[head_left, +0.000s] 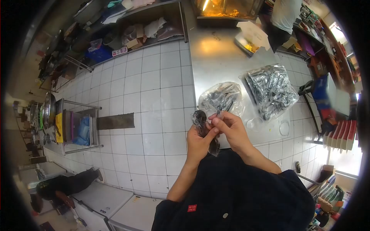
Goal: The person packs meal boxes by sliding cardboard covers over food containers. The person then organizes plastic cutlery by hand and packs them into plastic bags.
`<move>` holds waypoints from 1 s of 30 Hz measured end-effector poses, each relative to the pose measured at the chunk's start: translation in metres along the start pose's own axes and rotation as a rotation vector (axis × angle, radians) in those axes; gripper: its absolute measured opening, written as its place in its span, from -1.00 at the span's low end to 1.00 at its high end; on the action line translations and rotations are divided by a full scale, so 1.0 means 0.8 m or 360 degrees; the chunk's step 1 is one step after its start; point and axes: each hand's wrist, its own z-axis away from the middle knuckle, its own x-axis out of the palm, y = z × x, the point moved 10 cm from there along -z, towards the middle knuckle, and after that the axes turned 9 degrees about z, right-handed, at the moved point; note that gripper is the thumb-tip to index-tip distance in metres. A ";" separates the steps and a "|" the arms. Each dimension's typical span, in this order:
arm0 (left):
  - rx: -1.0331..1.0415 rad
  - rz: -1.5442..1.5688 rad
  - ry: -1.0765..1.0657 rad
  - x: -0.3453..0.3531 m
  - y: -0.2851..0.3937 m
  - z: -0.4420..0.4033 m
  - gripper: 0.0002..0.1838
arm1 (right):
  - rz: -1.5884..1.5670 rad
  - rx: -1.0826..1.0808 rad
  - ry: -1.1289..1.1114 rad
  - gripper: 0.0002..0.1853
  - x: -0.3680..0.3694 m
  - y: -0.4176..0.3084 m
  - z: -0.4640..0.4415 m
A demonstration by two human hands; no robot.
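My left hand [198,144] is closed around a clear plastic packet [199,115] with dark, rounded contents; its lower end shows below the thumb. My right hand [233,131] meets it at the thumbs, with thumb and fingers pinched together. A thin dark piece sticks up by the right fingertips; I cannot tell whether it belongs to the packet. Just beyond my hands, an open clear bag [227,91] with dark items inside lies on the metal table [208,57]. To its right lies a large clear-wrapped pack [271,90] of black plastic pieces.
An open paper box [250,40] with yellow food stands farther up the table, near a lit glass display case [227,9]. A clear round lid [284,128] lies near the right edge. Another person [69,188] is at lower left, beside a white chest freezer [104,200].
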 end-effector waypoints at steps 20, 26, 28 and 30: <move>-0.0208 0.0395 -0.0021 -0.028 -0.004 -0.029 -0.74 | -0.0455 -0.0067 0.0173 -0.72 -0.037 0.006 -0.008; -0.0245 0.0289 -0.0104 -0.005 0.000 -0.022 -0.65 | 0.0184 -0.0273 0.0472 -0.70 -0.019 -0.023 -0.005; -0.0174 0.0229 -0.0047 -0.005 0.002 -0.024 -0.60 | 0.0358 -0.0367 0.0613 -0.73 -0.030 -0.032 -0.003; 0.0082 -0.0004 -0.0007 -0.012 0.003 -0.028 -0.55 | 0.0646 -0.0501 0.0699 -0.77 -0.033 -0.044 0.005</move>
